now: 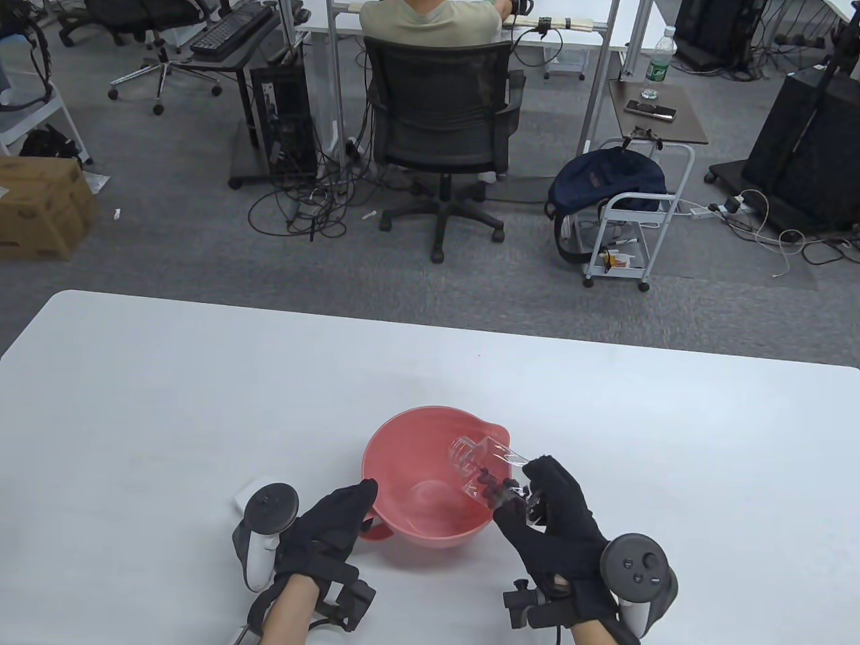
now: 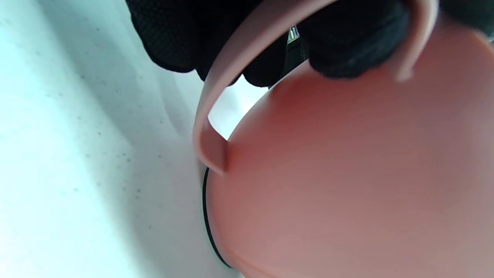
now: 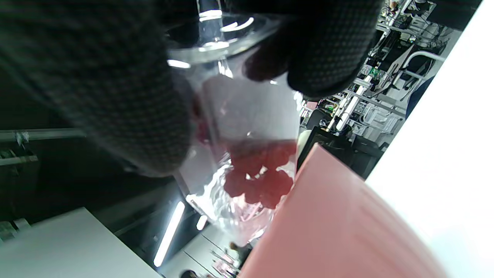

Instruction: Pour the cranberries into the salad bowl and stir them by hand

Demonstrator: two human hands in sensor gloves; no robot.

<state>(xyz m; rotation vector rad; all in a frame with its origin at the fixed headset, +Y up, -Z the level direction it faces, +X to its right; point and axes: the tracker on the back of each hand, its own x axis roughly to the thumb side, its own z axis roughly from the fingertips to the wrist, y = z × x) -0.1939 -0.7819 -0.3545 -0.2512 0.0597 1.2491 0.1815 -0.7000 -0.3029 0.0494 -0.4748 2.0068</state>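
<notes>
A pink salad bowl (image 1: 403, 457) with a spout and a loop handle stands near the table's front edge. My left hand (image 1: 339, 514) grips its handle (image 2: 231, 73) at the near-left rim, fingers curled round it. My right hand (image 1: 537, 504) grips a clear glass bottle (image 1: 480, 470), tilted with its mouth down and to the left over the bowl's right side. Dark red cranberries (image 3: 258, 173) lie inside the bottle near its neck. The bowl (image 3: 339, 224) looks empty inside in the table view.
A small white flat object (image 1: 244, 497) lies on the white table (image 1: 168, 403) left of my left hand. Beyond the far table edge are a seated person (image 1: 430, 27) on an office chair, a small cart (image 1: 631, 222) and cables on the floor.
</notes>
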